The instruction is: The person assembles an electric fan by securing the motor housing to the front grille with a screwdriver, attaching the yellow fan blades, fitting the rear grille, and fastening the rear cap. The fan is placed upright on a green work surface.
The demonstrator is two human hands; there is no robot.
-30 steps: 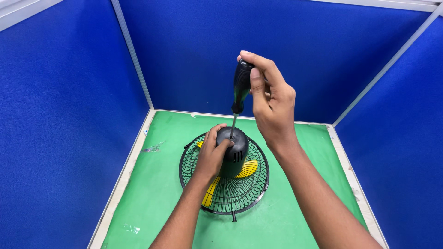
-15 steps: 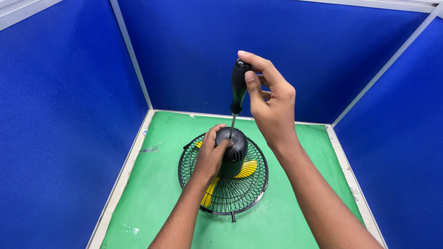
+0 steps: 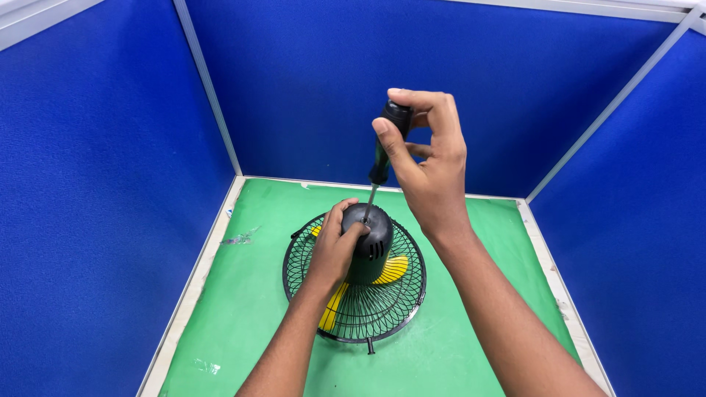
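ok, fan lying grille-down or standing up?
Grille-down. The black wire grille lies flat on the green mat, with the motor housing pointing up and the yellow blades inside.

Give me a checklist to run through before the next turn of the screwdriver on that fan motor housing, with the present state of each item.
1. Left hand steadies the motor housing: ok.
2. Right hand grips the screwdriver at its handle top: ok.
3. Screwdriver tip meets the housing top: ok; whether it is seated in a screw: cannot tell.
4. Shaft upright: not ok, tilted slightly.
5. Fan guard lies flat on the green mat: ok.
6. Left fingers clear of the tip: not ok, right beside it.
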